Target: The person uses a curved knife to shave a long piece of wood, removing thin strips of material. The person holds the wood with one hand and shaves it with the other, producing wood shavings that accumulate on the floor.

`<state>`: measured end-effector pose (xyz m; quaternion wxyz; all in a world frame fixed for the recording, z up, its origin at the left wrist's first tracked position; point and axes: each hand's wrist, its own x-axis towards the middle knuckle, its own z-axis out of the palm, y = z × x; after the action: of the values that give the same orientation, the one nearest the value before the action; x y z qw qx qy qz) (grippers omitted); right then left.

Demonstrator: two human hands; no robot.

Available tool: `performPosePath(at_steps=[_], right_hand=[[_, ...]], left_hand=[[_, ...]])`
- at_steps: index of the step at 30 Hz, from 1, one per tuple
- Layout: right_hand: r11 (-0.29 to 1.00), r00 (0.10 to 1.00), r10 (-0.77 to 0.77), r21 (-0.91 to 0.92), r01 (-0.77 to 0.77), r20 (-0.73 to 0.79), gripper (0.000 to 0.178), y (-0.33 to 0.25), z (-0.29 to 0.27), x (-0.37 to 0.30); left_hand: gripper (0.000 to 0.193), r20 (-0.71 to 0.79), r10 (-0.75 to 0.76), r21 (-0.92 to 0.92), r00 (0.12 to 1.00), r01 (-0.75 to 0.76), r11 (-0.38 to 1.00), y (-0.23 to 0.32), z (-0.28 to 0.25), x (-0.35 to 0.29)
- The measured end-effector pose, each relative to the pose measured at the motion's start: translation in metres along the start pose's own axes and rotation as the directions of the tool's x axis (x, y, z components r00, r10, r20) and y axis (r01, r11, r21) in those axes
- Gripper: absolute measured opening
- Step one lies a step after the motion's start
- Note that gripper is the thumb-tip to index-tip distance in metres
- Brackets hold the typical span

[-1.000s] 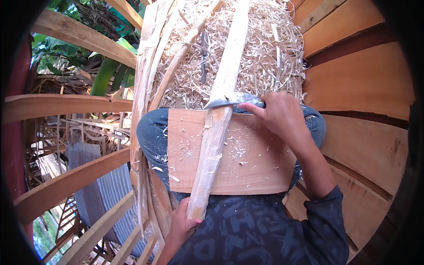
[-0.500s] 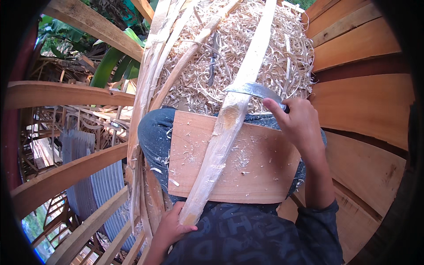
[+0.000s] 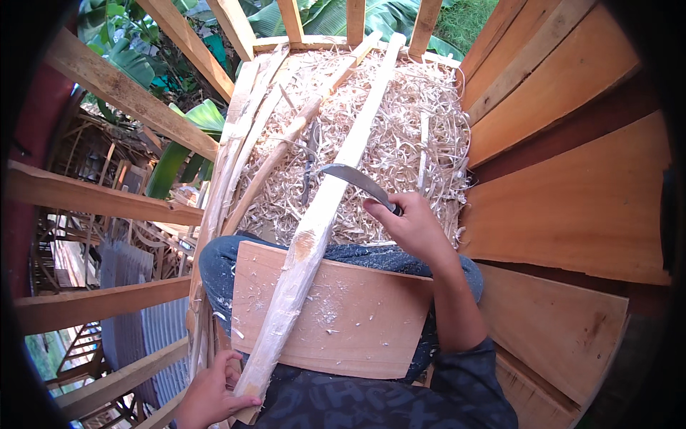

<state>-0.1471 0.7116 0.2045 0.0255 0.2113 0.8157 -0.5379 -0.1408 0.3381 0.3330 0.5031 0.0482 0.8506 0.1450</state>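
Observation:
A long pale stick of shaved wood (image 3: 286, 304) slants from my lap toward the far edge of the shavings. At its near end is my left hand (image 3: 212, 392), thumb against the wood and fingers curled at its left side. My right hand (image 3: 414, 225) is closed round the dark handle of a curved knife (image 3: 355, 179). The blade lies across the stick, beyond a yellowish rough patch on it. Beneath the stick, a flat wooden board (image 3: 343, 329) rests on my thighs, dotted with small chips.
Curly wood shavings (image 3: 400, 136) heap up ahead. A dark tool (image 3: 310, 161) lies among them, beside a thinner brown stick (image 3: 275, 154). Rough wooden strips (image 3: 232, 136) line the left. Slatted rails (image 3: 107, 193) stand at left, wide planks (image 3: 572, 193) at right.
The view has shifted, so the far rail and the stick's far tip now show. The knife sits farther along the stick, away from me. My left hand's fingers look looser on the near end.

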Motion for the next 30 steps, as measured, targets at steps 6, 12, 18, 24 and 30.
performPosePath(at_steps=[6, 12, 18, 24, 30], right_hand=[[0.989, 0.997, -0.074, 0.125, 0.077, -0.029, 0.044, 0.021, -0.009, 0.0], [0.976, 0.998, -0.02, 0.217, 0.031, -0.054, 0.04, 0.013, -0.008, -0.002], [0.965, 0.986, -0.057, 0.243, 0.095, -0.16, 0.04, 0.028, -0.013, -0.002], [0.973, 0.982, -0.065, 0.209, 0.102, -0.178, 0.04, 0.036, -0.012, -0.001], [0.974, 0.981, -0.085, 0.195, 0.119, -0.176, 0.038, 0.033, -0.007, 0.0]], left_hand=[[0.092, -0.09, 0.169, 0.258, 0.982, -0.141, 0.956, 0.037, -0.007, -0.006], [0.079, -0.169, 0.84, 0.269, 0.516, -0.796, 0.543, 0.1, -0.026, -0.058], [0.062, -0.342, 0.932, -0.227, -0.123, -0.951, -0.209, 0.149, 0.019, -0.041], [0.049, -0.453, 0.793, 0.037, -0.406, -0.898, -0.439, 0.158, 0.047, -0.029], [0.052, -0.428, 0.817, 0.1, -0.387, -0.918, -0.383, 0.158, 0.041, -0.029]])
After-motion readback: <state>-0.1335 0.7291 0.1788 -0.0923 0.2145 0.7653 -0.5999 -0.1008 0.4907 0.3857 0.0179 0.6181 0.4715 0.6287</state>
